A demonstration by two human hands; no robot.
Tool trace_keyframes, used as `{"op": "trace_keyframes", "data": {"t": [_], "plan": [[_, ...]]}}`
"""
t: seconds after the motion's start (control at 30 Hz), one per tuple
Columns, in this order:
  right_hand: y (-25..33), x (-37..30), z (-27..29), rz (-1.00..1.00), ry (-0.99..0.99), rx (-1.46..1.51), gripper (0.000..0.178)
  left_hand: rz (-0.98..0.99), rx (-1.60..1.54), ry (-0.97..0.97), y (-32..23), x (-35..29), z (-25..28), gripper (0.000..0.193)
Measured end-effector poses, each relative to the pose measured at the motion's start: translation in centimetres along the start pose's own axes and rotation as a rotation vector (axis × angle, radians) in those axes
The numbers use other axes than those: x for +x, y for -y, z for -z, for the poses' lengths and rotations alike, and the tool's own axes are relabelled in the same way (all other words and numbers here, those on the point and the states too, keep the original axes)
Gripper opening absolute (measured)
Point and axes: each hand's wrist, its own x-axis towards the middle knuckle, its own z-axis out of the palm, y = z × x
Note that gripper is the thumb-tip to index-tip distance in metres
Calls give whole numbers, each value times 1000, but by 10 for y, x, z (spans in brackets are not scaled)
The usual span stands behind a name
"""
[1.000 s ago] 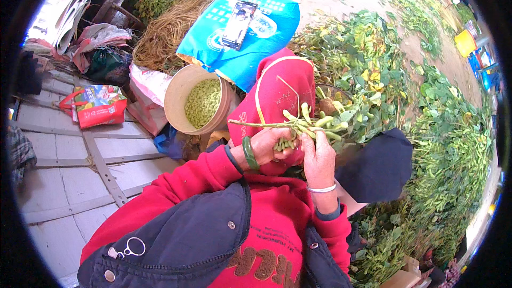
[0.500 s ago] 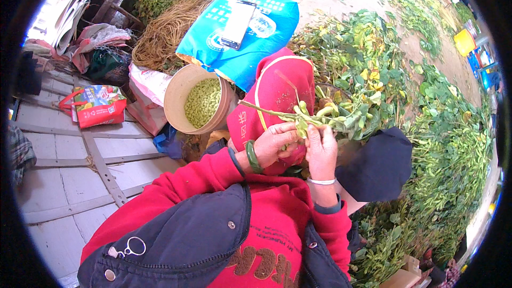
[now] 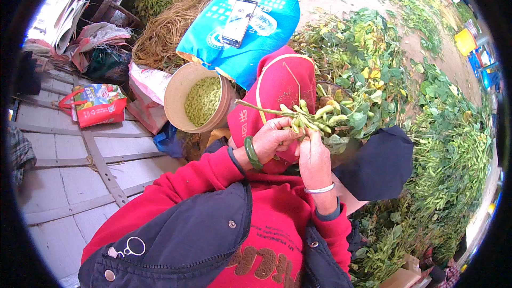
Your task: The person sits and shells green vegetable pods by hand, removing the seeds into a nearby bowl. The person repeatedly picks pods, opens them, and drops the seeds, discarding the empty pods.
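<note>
A cut soybean stalk (image 3: pixel 266 110) with plump green pods (image 3: pixel 329 114) and leaves lies across in front of me, above my red-covered knee (image 3: pixel 277 80). My left hand (image 3: pixel 273 140), with a green bangle at the wrist, is closed on the stalk at its pods. Close beside it, my right hand (image 3: pixel 313 154), wearing a silver bracelet, pinches at a pod; the fingertips of both hands nearly meet and partly hide it. Left of my knee stands a beige bucket (image 3: pixel 173 98) holding many shelled green beans (image 3: pixel 204 99).
A stuffed blue sack (image 3: pixel 280 10) lies beyond the bucket with a phone (image 3: pixel 239 23) on top. Heaped bean plants (image 3: pixel 448 138) cover the ground on the right. A red shopping bag (image 3: pixel 100 108) sits on the white slatted surface (image 3: pixel 53 192) at left. Dry straw (image 3: pixel 165 34) lies behind.
My right hand has shifted slightly left, its fingertips now tighter against my left hand. The stalk has tilted a little and its pods show more. The phone screen has gone from white to a picture.
</note>
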Motion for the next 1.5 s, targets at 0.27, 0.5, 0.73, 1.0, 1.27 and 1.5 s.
{"op": "trace_keyframes", "data": {"t": [0.27,0.5,0.73,1.0,1.27,1.5], "plan": [[-16,0,-4,73,154,38,16,87,161,134,-17,-2,10,9],[-20,0,-10,-92,84,263,15,17,479,73,-24,-8,-2,19],[-12,4,-8,-153,58,377,20,-38,264,123,-20,-2,2,16],[-23,2,24,62,-274,-86,16,153,-284,43,-31,10,15,13],[-39,11,7,108,-268,-109,13,154,-377,51,-27,11,20,18],[-41,27,-12,26,-133,-156,17,275,-661,275,-36,13,25,22]]}}
